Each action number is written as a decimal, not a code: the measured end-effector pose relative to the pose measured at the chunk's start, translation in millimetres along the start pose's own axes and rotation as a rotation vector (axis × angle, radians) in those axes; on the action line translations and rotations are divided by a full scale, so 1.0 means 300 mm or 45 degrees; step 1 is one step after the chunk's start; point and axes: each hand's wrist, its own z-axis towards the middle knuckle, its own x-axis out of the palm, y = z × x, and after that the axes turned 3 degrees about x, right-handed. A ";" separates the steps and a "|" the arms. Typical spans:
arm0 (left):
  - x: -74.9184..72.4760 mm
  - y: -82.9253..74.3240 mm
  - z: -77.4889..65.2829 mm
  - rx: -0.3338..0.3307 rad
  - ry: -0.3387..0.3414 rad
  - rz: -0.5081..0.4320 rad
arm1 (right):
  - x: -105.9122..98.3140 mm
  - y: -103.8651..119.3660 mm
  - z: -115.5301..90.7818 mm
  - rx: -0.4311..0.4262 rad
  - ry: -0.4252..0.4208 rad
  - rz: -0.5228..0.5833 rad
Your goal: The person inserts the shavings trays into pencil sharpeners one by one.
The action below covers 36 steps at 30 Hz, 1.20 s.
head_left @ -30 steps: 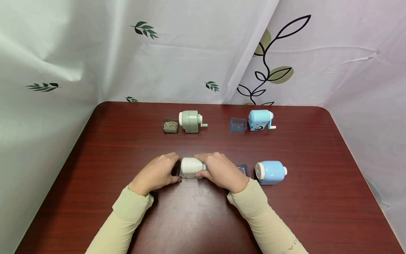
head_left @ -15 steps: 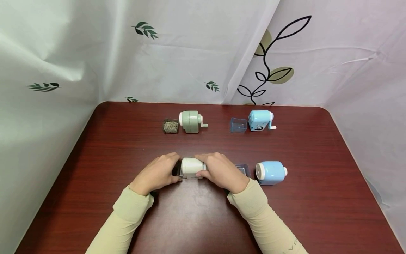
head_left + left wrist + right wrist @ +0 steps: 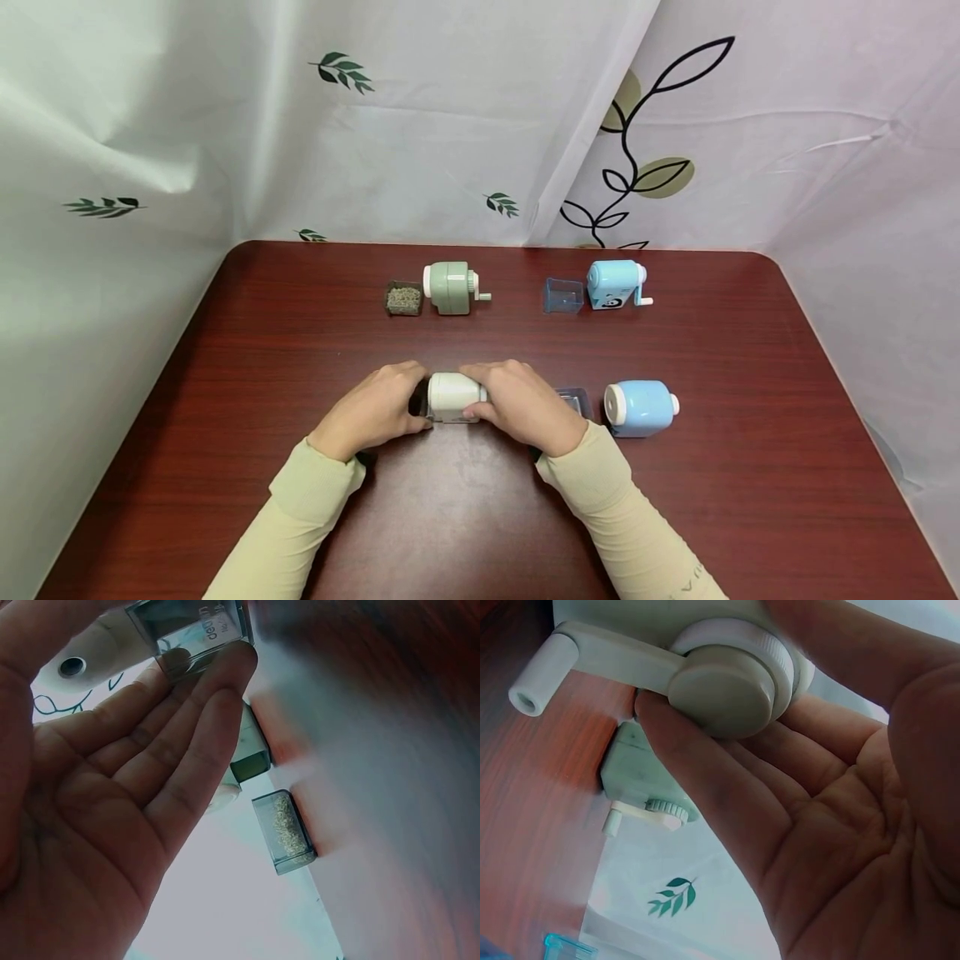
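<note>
A cream-white pencil sharpener [image 3: 452, 395] stands on the table between both hands. My right hand [image 3: 528, 404] grips its crank end from the right, thumb on the near side and fingers on the far side. The right wrist view shows its crank handle [image 3: 622, 656] beside the fingers. My left hand [image 3: 375, 410] holds a clear shavings drawer [image 3: 199, 634] at the sharpener's left end, thumb and fingertips on opposite sides. The pencil hole [image 3: 73, 667] faces left, toward the left palm. In the head view the left fingers hide most of the drawer.
Behind are a green sharpener [image 3: 451, 288] with a drawer of shavings [image 3: 403, 298], and a light-blue sharpener [image 3: 615, 284] beside a clear blue drawer [image 3: 563, 295]. Right of the right hand stand another blue sharpener [image 3: 643, 408] and its partly hidden drawer [image 3: 575, 401]. Curtains border the table.
</note>
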 end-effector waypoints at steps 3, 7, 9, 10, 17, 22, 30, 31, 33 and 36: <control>0.002 0.001 0.001 0.001 -0.004 0.000 | 0.001 0.000 0.001 -0.002 -0.004 0.007; 0.005 0.001 0.003 0.007 -0.010 0.002 | 0.003 0.001 0.002 0.002 -0.013 0.010; 0.006 0.000 0.004 0.010 -0.012 0.003 | 0.004 0.002 0.002 -0.001 -0.017 0.000; 0.007 -0.001 0.004 0.011 -0.012 0.005 | 0.005 0.001 0.002 -0.001 -0.018 -0.005; 0.012 -0.002 0.011 0.015 -0.018 0.004 | 0.006 0.001 0.002 -0.006 -0.029 -0.017; 0.011 -0.005 0.017 0.026 -0.018 -0.003 | 0.006 0.001 0.000 -0.010 -0.032 -0.015; 0.016 -0.015 0.024 0.021 -0.008 -0.010 | 0.004 0.001 0.002 -0.003 -0.025 -0.002; 0.016 -0.017 0.025 0.024 -0.009 -0.012 | 0.003 0.001 0.002 -0.001 -0.024 -0.001; 0.016 -0.019 0.027 0.027 -0.010 -0.018 | 0.002 0.002 0.002 0.000 -0.022 -0.002; 0.018 -0.020 0.028 0.022 -0.014 -0.030 | 0.002 0.002 0.002 -0.003 -0.019 -0.003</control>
